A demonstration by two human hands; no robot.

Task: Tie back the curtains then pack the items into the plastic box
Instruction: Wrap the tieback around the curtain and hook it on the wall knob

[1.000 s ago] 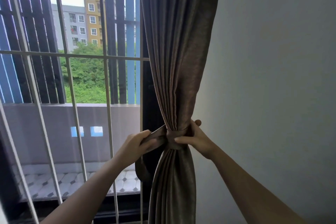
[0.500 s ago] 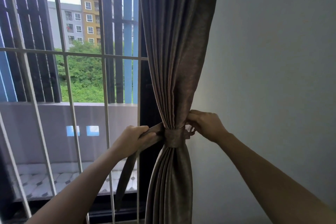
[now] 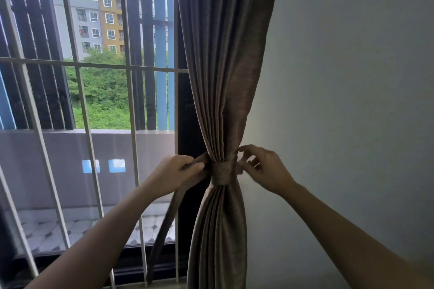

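The brown curtain [image 3: 225,82] hangs gathered between the barred window [image 3: 105,101] and the grey wall [image 3: 352,101]. A tie-back band [image 3: 222,172] is wrapped around its narrow middle. At 9 o'clock of the band, the left hand [image 3: 175,175] has its fingers clamped on the long loose end. At 3 o'clock, the right hand [image 3: 266,169] pinches the short end with curled fingers.

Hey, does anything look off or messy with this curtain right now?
Only one thing: the tie band is wrapped around the curtain but not yet fastened. Its long end hangs loose below the left hand, which grips it. The right hand pinches the other end.
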